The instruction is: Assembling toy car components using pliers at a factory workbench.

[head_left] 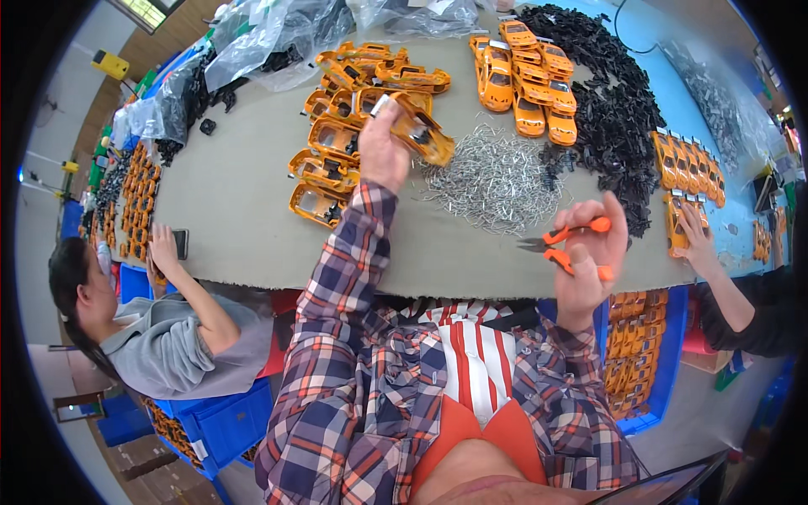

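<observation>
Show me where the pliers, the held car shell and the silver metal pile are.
Pliers [559, 236]: head view, upper orange handle.
Held car shell [422, 132]: head view, body's middle.
Silver metal pile [497, 183]: head view, pile's middle.

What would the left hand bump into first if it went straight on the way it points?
Probably the piled orange toy-car shells beyond the shell in the left hand, though the hand's height is unclear.

No word, number, brand or sign can be read. A small white label [199, 449] sits on the blue crate [236, 425] below the near edge of the bench [244, 210], toward its left end; any print there is too small to tell.
</observation>
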Available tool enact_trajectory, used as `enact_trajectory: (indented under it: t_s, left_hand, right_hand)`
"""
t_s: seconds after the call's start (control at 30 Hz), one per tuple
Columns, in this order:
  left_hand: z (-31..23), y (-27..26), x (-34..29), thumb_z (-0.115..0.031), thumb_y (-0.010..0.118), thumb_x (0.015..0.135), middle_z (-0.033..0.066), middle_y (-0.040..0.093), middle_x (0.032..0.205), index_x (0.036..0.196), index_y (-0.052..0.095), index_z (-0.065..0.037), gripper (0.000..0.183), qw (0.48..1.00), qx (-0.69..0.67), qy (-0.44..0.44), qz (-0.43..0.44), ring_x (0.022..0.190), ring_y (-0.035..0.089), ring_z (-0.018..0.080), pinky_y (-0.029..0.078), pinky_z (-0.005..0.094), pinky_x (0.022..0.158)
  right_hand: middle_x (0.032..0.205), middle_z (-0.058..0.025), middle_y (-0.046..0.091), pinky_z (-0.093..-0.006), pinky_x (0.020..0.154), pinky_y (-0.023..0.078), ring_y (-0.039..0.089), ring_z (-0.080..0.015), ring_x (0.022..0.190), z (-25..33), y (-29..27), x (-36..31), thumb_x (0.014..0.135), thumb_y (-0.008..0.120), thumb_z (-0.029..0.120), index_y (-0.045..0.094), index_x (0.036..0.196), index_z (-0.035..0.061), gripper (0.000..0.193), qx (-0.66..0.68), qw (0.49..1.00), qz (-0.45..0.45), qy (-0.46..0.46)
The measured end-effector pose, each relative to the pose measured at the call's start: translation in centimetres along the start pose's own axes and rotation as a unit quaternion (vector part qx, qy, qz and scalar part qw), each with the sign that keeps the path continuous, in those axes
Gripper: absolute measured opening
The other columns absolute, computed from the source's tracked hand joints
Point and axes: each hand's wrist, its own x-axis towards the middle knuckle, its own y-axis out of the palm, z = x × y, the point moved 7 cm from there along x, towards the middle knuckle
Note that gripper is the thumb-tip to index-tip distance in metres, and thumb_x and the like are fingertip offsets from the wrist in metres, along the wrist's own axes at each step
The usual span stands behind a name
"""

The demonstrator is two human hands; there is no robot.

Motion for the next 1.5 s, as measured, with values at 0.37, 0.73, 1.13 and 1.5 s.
enact_trajectory:
  t_s: [0.37, 0.73, 1.13, 1.5]
  left_hand:
    - [-5.5, 1.8, -0.4, -0.005, 0.058, 0.079, 0.0111, 0.048, 0.113, 0.111, 0.058, -0.006, 0.032, 0.602, 0.698, 0.380, -0.085, 0.107, 0.045, 0.0309, 0.038, 0.0383, 0.088]
    - [-4.4, 9.4, 1.6, -0.012, 0.058, 0.074, 0.0089, 0.055, 0.104, 0.104, 0.062, -0.012, 0.030, 0.527, 0.773, 0.352, -0.019, 0.104, 0.047, 0.0258, 0.032, 0.0420, 0.083]
    - [5.2, 11.6, 10.1, -0.045, 0.068, 0.072, 0.0220, 0.057, 0.103, 0.105, 0.053, 0.001, 0.058, 0.609, 0.782, 0.123, 0.056, 0.094, 0.058, 0.0388, 0.047, 0.0441, 0.081]
    - [5.0, 10.2, 12.6, -0.036, 0.067, 0.065, 0.0223, 0.063, 0.098, 0.104, 0.057, 0.007, 0.059, 0.679, 0.730, -0.019, 0.079, 0.092, 0.062, 0.0328, 0.050, 0.0380, 0.077]
  right_hand:
    - [0.102, -0.0094, 0.046, -0.0307, 0.080, 0.040, 0.044, -0.0164, 0.090, -0.3, -2.1, -1.7, 0.082, 0.061, 0.010, 0.033, 0.133, -0.0029, 0.060, -0.057, 0.997, -0.037, 0.042]
    - [0.104, -0.0104, 0.047, -0.0305, 0.079, 0.042, 0.046, -0.0168, 0.089, 1.3, -3.5, -0.9, 0.081, 0.062, 0.010, 0.033, 0.132, -0.0040, 0.061, -0.066, 0.995, -0.041, 0.057]
    - [0.103, -0.0114, 0.046, -0.0357, 0.081, 0.043, 0.045, -0.0190, 0.090, 4.2, -6.8, 3.0, 0.080, 0.054, 0.008, 0.030, 0.134, -0.0027, 0.060, -0.055, 0.986, -0.147, -0.059]
    - [0.111, -0.0134, 0.051, -0.0338, 0.085, 0.046, 0.053, -0.0182, 0.093, -2.1, -4.4, 10.6, 0.082, 0.047, -0.003, 0.035, 0.131, -0.0024, 0.051, -0.006, 0.999, 0.012, -0.039]
